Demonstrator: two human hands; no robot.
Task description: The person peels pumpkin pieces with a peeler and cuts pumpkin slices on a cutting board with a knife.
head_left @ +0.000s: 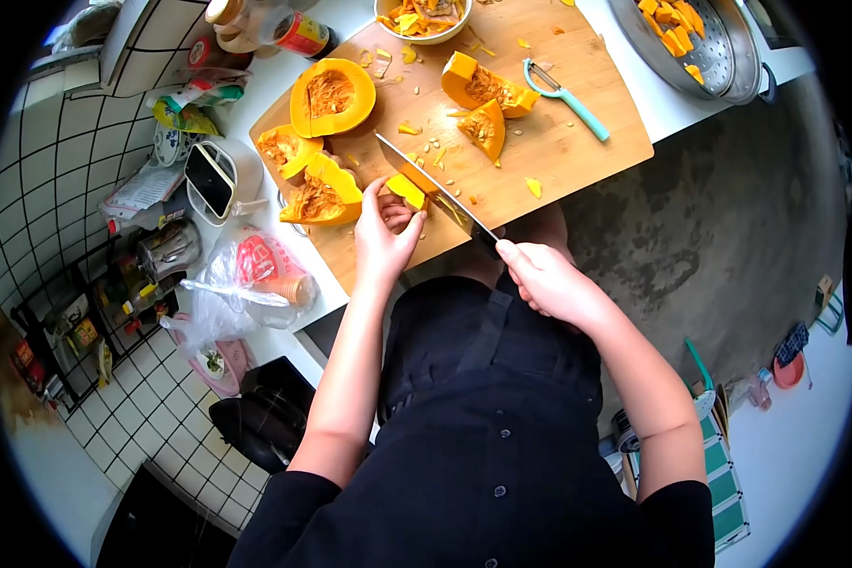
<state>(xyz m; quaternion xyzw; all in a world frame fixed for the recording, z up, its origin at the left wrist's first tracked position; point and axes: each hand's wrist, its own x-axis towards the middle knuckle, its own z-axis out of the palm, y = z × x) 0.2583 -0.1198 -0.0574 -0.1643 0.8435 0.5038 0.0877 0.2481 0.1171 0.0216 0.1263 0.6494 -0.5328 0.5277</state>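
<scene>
My left hand (pixel 386 229) pinches a small pumpkin piece (pixel 407 191) near the front edge of the wooden cutting board (pixel 592 90). My right hand (pixel 547 281) is closed round the black handle of a kitchen knife (pixel 433 186). Its blade slants up and left across the board, right beside the piece; whether it touches is unclear. Left of the knife lie a seedy pumpkin half (pixel 333 99) and two pumpkin chunks, one nearest my left hand (pixel 322 194). Two cut pumpkin wedges (pixel 488 85) rest to the right, with a turquoise peeler (pixel 573 102) beyond. Seeds and scraps are scattered between.
A bowl of peelings (pixel 426 39) stands at the board's far edge. Orange cubes sit in a steel steamer pot (pixel 734 71) at upper right. Along the left are a sauce bottle (pixel 298 33), a phone (pixel 209 180) and a plastic bag (pixel 241 279).
</scene>
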